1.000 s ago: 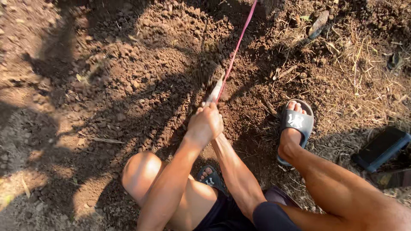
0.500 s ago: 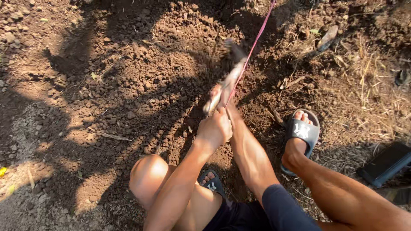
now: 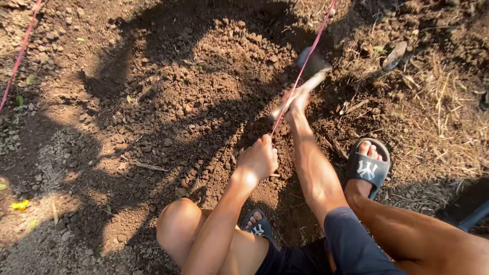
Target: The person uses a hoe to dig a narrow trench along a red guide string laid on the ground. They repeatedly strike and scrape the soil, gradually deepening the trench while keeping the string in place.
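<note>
I crouch over loose brown soil (image 3: 204, 91). My right hand (image 3: 298, 102) reaches forward, shut on the pale handle of a small hand hoe (image 3: 311, 69), whose dark blade sits in shadow above the dirt. My left hand (image 3: 259, 160) is curled by the near end of a taut pink string (image 3: 305, 66) that runs up and away to the top edge. Whether the fingers pinch the string is not clear.
My feet wear dark slides, the right slide (image 3: 368, 168) beside dry straw (image 3: 438, 102), the left slide (image 3: 257, 226) under my knee. A second pink string (image 3: 20, 53) crosses the top left. A dark object (image 3: 468, 206) lies at the right edge.
My right hand has pushed farther forward with the hoe, away from my left hand, which stays near the string. The view has shifted so a second string shows at the left.
</note>
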